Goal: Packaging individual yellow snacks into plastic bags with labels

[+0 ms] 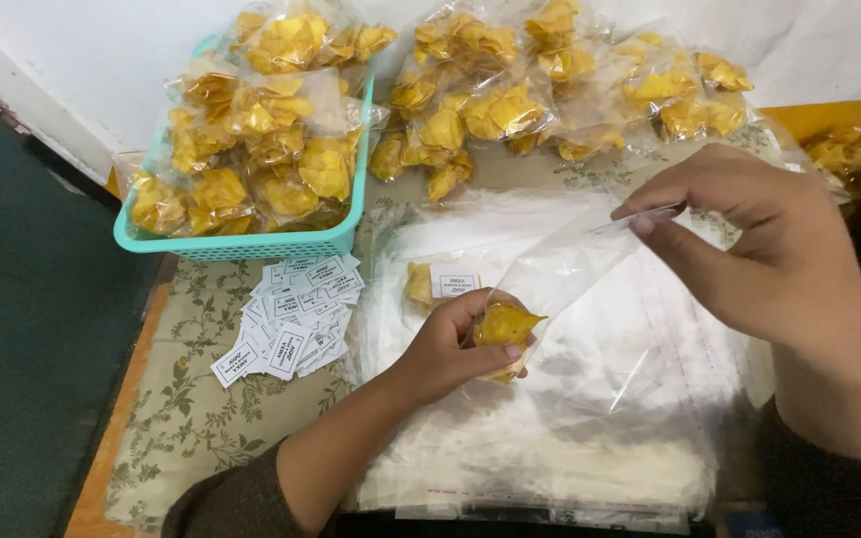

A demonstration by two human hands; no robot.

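Turquoise basket at 10 o'clock heaped with bagged yellow snacks; clear bag at centre holds yellow snack; left hand clamps bag bottom, right hand pinches its mouth; paper labels at 9 o'clock

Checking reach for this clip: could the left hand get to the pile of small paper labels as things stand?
Probably yes, but not freely: the paper labels lie just beside the left hand with nothing between, yet that hand holds a clear bag of yellow snack.

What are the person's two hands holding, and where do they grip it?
One clear plastic bag of yellow snack pieces: the left hand cups its filled bottom, the right hand pinches its open top edge.
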